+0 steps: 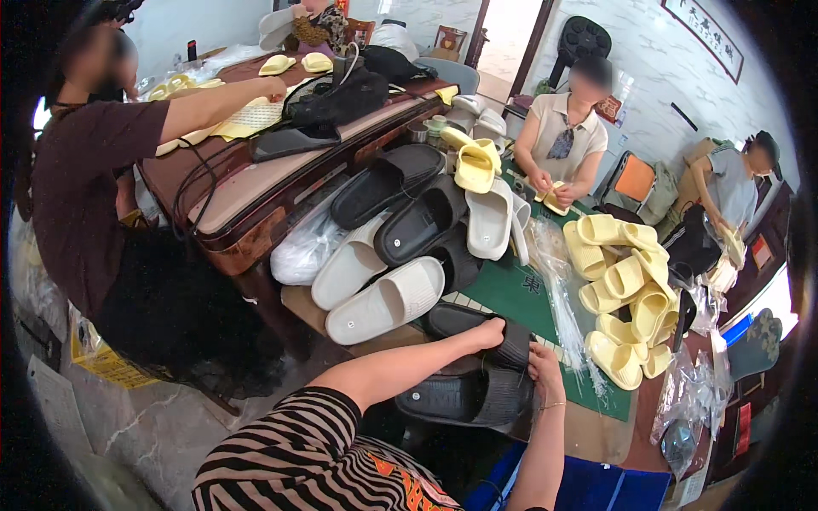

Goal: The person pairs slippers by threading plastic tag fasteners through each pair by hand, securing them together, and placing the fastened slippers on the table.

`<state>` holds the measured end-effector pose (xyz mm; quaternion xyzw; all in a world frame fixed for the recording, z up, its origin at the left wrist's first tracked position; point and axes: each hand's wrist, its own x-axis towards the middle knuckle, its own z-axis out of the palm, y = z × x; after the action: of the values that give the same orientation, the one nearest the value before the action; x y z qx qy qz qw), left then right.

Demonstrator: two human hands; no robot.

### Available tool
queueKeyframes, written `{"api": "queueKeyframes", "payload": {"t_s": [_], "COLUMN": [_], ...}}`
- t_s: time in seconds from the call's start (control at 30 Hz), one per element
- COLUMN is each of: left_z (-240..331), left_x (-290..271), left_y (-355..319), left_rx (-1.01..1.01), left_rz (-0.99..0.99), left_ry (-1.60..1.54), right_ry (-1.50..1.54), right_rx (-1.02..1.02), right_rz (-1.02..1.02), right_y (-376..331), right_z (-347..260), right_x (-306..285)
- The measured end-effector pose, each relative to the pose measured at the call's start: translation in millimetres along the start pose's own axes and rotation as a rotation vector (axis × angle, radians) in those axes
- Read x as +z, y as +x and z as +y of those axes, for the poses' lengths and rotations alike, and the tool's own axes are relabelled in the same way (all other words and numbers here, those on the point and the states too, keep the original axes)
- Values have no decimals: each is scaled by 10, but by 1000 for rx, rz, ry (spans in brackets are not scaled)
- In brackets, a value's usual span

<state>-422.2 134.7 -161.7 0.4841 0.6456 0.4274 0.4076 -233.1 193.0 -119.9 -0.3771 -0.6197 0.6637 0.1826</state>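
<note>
Two black slippers lie stacked at the near edge of the green table mat (511, 294). My left hand (490, 334) lies over the upper black slipper (456, 319), fingers curled on its strap. Just right of it, my right hand (545, 364) grips that slipper's right end. The lower black slipper (469, 396) sits under both hands, ribbed strap up. My forearms reach in from the bottom, over a striped sleeve.
A pile of white slippers (383, 302) and black slippers (417, 221) is behind my hands, yellow slippers (622, 281) to the right, with clear plastic bags (558, 298) between. Three people work around: one at the left wooden table (256, 192), two at the far side. A blue bin (596, 485) is below.
</note>
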Motion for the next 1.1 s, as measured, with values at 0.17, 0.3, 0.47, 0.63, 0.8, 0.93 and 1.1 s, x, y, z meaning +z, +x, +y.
{"api": "queueKeyframes", "payload": {"t_s": [0.17, 0.3, 0.47, 0.63, 0.8, 0.93, 1.1], "left_z": [105, 63, 11, 141, 35, -50, 170], "left_x": [109, 67, 16, -59, -197, -251, -573], "left_y": [-5, 27, 52, -100, -148, -131, -534], "left_rx": [-11, -36, 26, 16, 174, 145, 180], "left_rz": [130, 109, 140, 52, -141, -328, -189], "left_ry": [12, 104, 142, 82, -180, -504, -200], "right_ry": [-13, -23, 54, 183, 624, 1159, 1185], "right_rx": [-24, -2, -60, -221, -345, -450, -608], "right_rz": [-3, 24, 172, 518, 599, 470, 637], "right_y": [60, 92, 44, -81, -185, -383, -859], "right_z": [77, 70, 49, 120, 303, 681, 1011], "right_x": [-66, -36, 121, 230, -147, -1088, -1801]}}
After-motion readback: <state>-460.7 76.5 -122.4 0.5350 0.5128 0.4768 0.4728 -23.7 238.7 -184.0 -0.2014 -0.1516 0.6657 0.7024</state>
